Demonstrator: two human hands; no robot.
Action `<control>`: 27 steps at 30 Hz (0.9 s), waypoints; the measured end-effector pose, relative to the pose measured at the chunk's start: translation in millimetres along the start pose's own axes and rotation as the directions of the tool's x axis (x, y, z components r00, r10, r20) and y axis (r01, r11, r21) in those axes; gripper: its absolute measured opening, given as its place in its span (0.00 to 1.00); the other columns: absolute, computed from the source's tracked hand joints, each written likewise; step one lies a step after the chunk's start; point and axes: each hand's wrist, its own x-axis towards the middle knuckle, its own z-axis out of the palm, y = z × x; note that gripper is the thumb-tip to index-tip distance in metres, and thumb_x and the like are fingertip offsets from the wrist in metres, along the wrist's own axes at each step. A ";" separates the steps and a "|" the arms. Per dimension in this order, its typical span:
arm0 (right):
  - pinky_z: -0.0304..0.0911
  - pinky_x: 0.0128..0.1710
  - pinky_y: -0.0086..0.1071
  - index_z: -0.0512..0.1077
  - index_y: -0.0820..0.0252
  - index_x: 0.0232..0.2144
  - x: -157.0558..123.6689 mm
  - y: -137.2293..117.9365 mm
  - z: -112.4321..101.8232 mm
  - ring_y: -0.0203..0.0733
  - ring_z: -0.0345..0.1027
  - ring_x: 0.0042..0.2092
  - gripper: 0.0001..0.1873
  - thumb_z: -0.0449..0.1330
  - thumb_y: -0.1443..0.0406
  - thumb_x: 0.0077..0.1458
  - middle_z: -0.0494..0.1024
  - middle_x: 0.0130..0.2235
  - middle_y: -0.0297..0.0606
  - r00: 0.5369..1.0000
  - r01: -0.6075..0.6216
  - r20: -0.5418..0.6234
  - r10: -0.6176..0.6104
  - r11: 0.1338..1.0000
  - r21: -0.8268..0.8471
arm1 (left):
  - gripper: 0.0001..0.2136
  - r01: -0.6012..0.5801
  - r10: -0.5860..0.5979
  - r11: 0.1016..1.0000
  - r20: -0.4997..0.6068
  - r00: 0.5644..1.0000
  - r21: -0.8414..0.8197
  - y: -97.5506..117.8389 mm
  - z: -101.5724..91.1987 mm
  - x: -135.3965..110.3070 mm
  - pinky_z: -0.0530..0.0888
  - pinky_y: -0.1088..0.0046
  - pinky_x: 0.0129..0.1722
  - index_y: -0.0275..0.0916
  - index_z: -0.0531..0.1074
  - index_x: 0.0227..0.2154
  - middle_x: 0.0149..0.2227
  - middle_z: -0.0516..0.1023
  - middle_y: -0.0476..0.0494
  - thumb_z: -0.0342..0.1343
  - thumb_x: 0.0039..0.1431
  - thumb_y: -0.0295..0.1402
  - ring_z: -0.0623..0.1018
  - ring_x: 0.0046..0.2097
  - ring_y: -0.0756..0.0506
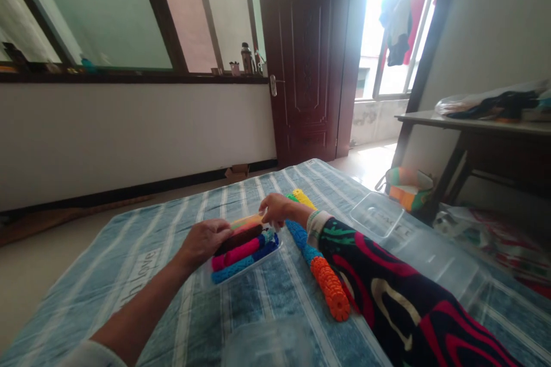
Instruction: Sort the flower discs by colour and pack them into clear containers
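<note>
A clear plastic box [282, 245] on the bed holds rows of stacked plastic disc pieces: a blue row [235, 269], a pink row [239, 252] and a dark brown row [241, 239]. At its far side lies a peach-orange row [247, 221]. My left hand [212, 236] has its fingers closed at that row's left end. My right hand [275, 210] pinches the right end. Beside the box, to the right, a long row of discs runs towards me, with yellow [304, 198], blue [303, 243] and orange [330, 289] parts. My right forearm and sleeve partly cover it.
A clear lid or box [269, 344] lies at the near edge. Further clear containers [379, 213] rest on the right of the striped bedspread [172, 241]. Beyond are a dark red door [307, 57], a desk [465, 120] and a colourful basket [408, 189].
</note>
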 end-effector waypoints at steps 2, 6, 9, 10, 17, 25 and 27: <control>0.68 0.19 0.24 0.75 0.64 0.37 -5.7 11.3 -22.1 0.33 0.68 0.17 0.12 0.63 0.73 0.46 0.71 0.16 0.27 0.999 -0.013 -0.042 0.013 1.000 -0.005 | 0.14 -0.055 0.055 0.998 -0.049 0.997 0.014 18.9 3.5 17.1 0.68 0.76 0.34 0.40 0.76 0.26 0.29 0.78 0.50 0.48 0.54 0.40 0.75 0.33 0.48; 0.66 0.19 0.23 0.75 0.65 0.37 -22.0 45.4 -72.7 0.33 0.66 0.16 0.12 0.63 0.75 0.47 0.69 0.14 0.26 0.987 -0.071 -0.149 0.068 0.997 -0.018 | 0.13 -0.171 0.179 0.982 -0.105 0.978 0.076 71.5 17.1 58.8 0.67 0.74 0.35 0.38 0.77 0.26 0.30 0.78 0.47 0.49 0.52 0.37 0.75 0.34 0.47; 0.63 0.18 0.23 0.75 0.65 0.37 -34.8 78.8 -113.3 0.33 0.65 0.15 0.11 0.63 0.75 0.48 0.69 0.14 0.26 0.970 -0.123 -0.212 0.115 0.992 -0.023 | 0.12 -0.185 0.194 0.979 -0.118 0.974 0.081 119.8 33.1 92.3 0.66 0.74 0.34 0.38 0.79 0.28 0.31 0.80 0.44 0.51 0.53 0.35 0.75 0.35 0.46; 0.63 0.17 0.22 0.74 0.66 0.37 -38.3 90.5 -126.3 0.32 0.65 0.15 0.11 0.63 0.75 0.48 0.70 0.14 0.27 0.965 -0.139 -0.229 0.130 0.990 -0.024 | 0.12 -0.192 0.201 0.978 -0.106 0.974 0.086 135.6 39.5 103.0 0.66 0.73 0.35 0.37 0.79 0.30 0.32 0.80 0.43 0.51 0.54 0.34 0.76 0.35 0.46; 0.60 0.18 0.22 0.73 0.67 0.43 -47.8 158.2 -184.8 0.30 0.63 0.15 0.14 0.62 0.75 0.51 0.68 0.15 0.26 0.903 -0.291 -0.340 0.262 0.956 -0.036 | 0.12 -0.231 0.241 0.968 -0.107 0.965 0.103 209.1 91.0 164.7 0.67 0.71 0.37 0.36 0.79 0.33 0.38 0.81 0.36 0.51 0.57 0.33 0.77 0.41 0.43; 0.63 0.22 0.24 0.71 0.62 0.48 -50.3 206.3 -186.9 0.32 0.66 0.17 0.20 0.65 0.71 0.52 0.70 0.17 0.27 0.844 -0.464 -0.330 0.423 0.884 -0.054 | 0.12 -0.304 0.302 0.949 0.032 0.953 0.087 228.2 136.3 185.7 0.67 0.74 0.35 0.34 0.79 0.33 0.35 0.81 0.37 0.50 0.57 0.29 0.77 0.38 0.45; 0.63 0.23 0.25 0.70 0.60 0.50 -51.9 213.5 -185.6 0.33 0.67 0.18 0.23 0.66 0.70 0.51 0.72 0.19 0.29 0.830 -0.500 -0.320 0.456 0.864 -0.065 | 0.13 -0.334 0.329 0.938 0.066 0.942 0.088 229.2 141.9 183.3 0.67 0.75 0.35 0.34 0.79 0.32 0.34 0.81 0.39 0.48 0.57 0.27 0.77 0.38 0.46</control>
